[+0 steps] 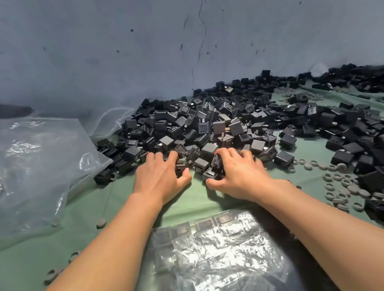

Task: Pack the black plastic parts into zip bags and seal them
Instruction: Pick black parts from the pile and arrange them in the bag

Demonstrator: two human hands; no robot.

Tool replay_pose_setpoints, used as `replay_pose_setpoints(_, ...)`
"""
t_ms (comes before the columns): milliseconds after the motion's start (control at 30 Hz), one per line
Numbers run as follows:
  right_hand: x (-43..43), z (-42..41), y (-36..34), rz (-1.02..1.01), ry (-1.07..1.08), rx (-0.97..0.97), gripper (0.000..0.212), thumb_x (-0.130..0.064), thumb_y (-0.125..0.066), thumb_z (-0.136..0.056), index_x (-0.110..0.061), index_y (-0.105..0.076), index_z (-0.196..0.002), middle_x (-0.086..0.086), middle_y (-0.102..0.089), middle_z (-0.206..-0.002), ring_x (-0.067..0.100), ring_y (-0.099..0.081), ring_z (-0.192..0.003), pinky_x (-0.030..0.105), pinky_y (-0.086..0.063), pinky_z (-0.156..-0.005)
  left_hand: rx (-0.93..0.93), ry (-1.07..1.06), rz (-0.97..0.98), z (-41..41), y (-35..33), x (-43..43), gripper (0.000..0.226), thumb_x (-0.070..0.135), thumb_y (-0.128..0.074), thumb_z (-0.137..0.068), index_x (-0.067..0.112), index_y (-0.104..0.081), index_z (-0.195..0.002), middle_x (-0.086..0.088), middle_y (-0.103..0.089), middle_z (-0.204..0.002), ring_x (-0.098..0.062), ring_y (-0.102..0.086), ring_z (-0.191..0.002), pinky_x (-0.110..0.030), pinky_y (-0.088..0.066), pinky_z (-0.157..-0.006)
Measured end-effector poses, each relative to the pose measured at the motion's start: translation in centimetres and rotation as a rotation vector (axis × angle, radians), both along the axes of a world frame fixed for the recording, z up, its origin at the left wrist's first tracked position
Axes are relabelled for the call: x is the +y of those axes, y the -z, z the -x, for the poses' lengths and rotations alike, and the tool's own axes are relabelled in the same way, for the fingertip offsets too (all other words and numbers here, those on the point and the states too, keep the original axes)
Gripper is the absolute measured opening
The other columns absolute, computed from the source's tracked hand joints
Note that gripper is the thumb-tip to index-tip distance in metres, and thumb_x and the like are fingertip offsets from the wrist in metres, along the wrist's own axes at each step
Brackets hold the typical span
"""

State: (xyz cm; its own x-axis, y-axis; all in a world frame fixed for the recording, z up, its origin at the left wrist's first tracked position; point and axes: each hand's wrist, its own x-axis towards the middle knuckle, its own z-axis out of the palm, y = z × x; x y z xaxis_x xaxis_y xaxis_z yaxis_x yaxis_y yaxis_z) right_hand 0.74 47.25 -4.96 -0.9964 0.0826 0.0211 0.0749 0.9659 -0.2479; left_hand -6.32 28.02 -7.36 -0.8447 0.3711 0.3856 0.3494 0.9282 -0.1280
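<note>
Parts made up most of the scene — black plastic parts (207,124), small boxy housings with flat matte faces, some showing slots or a bit of metal at one end, heaped in a loose pile on a green cloth (89,242) against a grey wall (125,44) and trailing off toward the right. Both hands worked at the near edge of that pile. The left hand (161,175) lay palm down with its fingers bent over several parts and its thumb just beside one; whether it had closed on that piece could not be told. The right hand (236,176) had its fingers curled over the heap, pinching one of the parts between forefinger and thumb. Nearest the person, between the forearms, lay a clear zip bag (214,258) already holding rows of the same black pieces under crinkled, shiny film — its seal could not be made out. To the left sat a stack of empty clear bags (38,164), one overlapping the pile's left edge. Small grey rings (340,182) were scattered over the cloth on the right, among the stray parts.
</note>
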Motion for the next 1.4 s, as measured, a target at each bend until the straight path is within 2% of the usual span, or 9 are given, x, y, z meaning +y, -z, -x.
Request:
replay_pose_setpoints(133, -0.2, -0.7, -0.1, 0.001, -0.048, 0.023, 0.076, -0.064, -0.059, -0.085, -0.027, -0.027, -0.143, -0.002, -0.047, -0.142, 0.031, -0.037, -0.134, 0.058, -0.033, -0.11, -0.114, 0.01, -0.028, -0.3, -1.2, -1.4, 0.054, 0.071, -0.026, -0.09, 0.03, -0.051, -0.115, 0.001, -0.058, -0.087, -0.018, -0.056, -0.071, -0.031, -0.049, -0.06)
replay_pose_setpoints(333, -1.4, -1.1, -1.4, -0.239, -0.204, 0.125, 0.057, -0.046, -0.063, -0.087, -0.023, -0.037, -0.133, -0.001, -0.055, -0.126, 0.03, -0.045, -0.127, 0.064, 0.001, -0.119, -1.048, 0.072, -1.917, -3.9, -4.6, -5.0, 0.044, 0.058, -0.045, -0.091, 0.02, -0.063, -0.101, -0.007, -0.058, -0.077, -0.016, -0.052, -0.058, -0.019, -0.031, -0.036)
replay_pose_setpoints(533, -2.7, -1.8, -2.1, -0.429, -0.263, 0.116, 0.05, -0.026, -0.055, -0.097, -0.016, -0.04, -0.143, 0.004, -0.057, -0.126, 0.027, -0.048, -0.125, 0.061, -0.002, -0.119, -1.2, 0.279, -2.345, -9.7, -4.1, -8.2, 0.035, 0.053, -0.05, -0.09, 0.022, -0.066, -0.097, -0.003, -0.054, -0.083, -0.01, -0.05, -0.064, -0.015, -0.031, -0.034)
replay_pose_setpoints(700, -4.5, -3.7, -3.8, -0.272, -0.157, 0.112, 0.042, -0.06, -0.049, -0.095, -0.02, -0.054, -0.11, -0.001, -0.063, -0.113, 0.024, -0.055, -0.116, 0.055, -0.022, -0.118, -1.156, 0.263, -2.567, -13.3, -4.2, -10.1, 0.038, 0.053, -0.046, -0.094, 0.022, -0.066, -0.101, 0.0, -0.056, -0.089, -0.01, -0.057, -0.067, -0.015, -0.037, -0.036)
replay_pose_setpoints(800, -7.7, -5.7, -5.9, 0.33, -0.079, 0.154, 0.055, -0.072, -0.043, -0.091, -0.021, -0.063, -0.094, -0.002, -0.069, -0.092, 0.02, -0.064, -0.09, 0.04, -0.05, -0.091, -1.069, 0.134, -2.648, -14.9, -4.7, -9.9, 0.037, 0.054, -0.052, -0.093, 0.023, -0.069, -0.104, 0.004, -0.064, -0.094, -0.014, -0.067, -0.075, -0.019, -0.048, -0.043)
replay_pose_setpoints(933, -14.9, -8.8, -7.5, 1.297, 0.068, -0.041, 0.064, -0.072, -0.04, -0.092, -0.021, -0.064, -0.121, -0.003, -0.068, -0.112, 0.017, -0.062, -0.107, 0.046, -0.045, -0.103, -0.788, -0.019, -2.629, -16.2, -6.4, -8.1, 0.043, 0.057, -0.047, -0.095, 0.02, -0.067, -0.086, -0.007, -0.064, -0.076, -0.022, -0.066, -0.068, -0.033, -0.06, -0.061)
replay_pose_setpoints(1100, -19.8, -11.9, -7.7, 2.202, 0.23, -0.301, 0.053, -0.06, -0.054, -0.092, -0.012, -0.071, -0.107, 0.008, -0.076, -0.102, 0.023, -0.074, -0.086, 0.03, -0.057, -0.068, -0.272, 0.035, -2.064, -19.1, -9.4, -5.0, 0.05, 0.069, -0.045, -0.088, 0.03, -0.07, -0.105, 0.001, -0.073, -0.105, -0.019, -0.069, -0.1, -0.046, -0.054, -0.093)
replay_pose_setpoints(1233, -17.7, -13.2, -7.9, 2.429, 0.303, -0.288, 0.039, -0.059, -0.058, -0.09, -0.02, -0.061, -0.095, 0.013, -0.067, -0.116, 0.033, -0.069, -0.089, 0.039, -0.058, -0.076, -0.219, 0.195, -1.789, -21.5, -10.8, -4.2, 0.026, 0.066, -0.049, -0.091, 0.046, -0.063, -0.097, 0.025, -0.069, -0.088, 0.006, -0.065, -0.081, -0.029, -0.05, -0.075)
replay_pose_setpoints(1400, -16.4, -15.1, -8.3, 2.57, 0.294, -0.184, 0.038, -0.054, -0.056, -0.093, -0.02, -0.052, -0.109, 0.017, -0.062, -0.123, 0.034, -0.066, -0.09, 0.041, -0.06, -0.074, -0.238, 0.248, -1.771, -23.4, -11.5, -2.5, 0.044, 0.058, -0.054, -0.09, 0.024, -0.057, -0.117, -0.005, -0.07, -0.108, -0.025, -0.07, -0.098, -0.056, -0.053, -0.09)
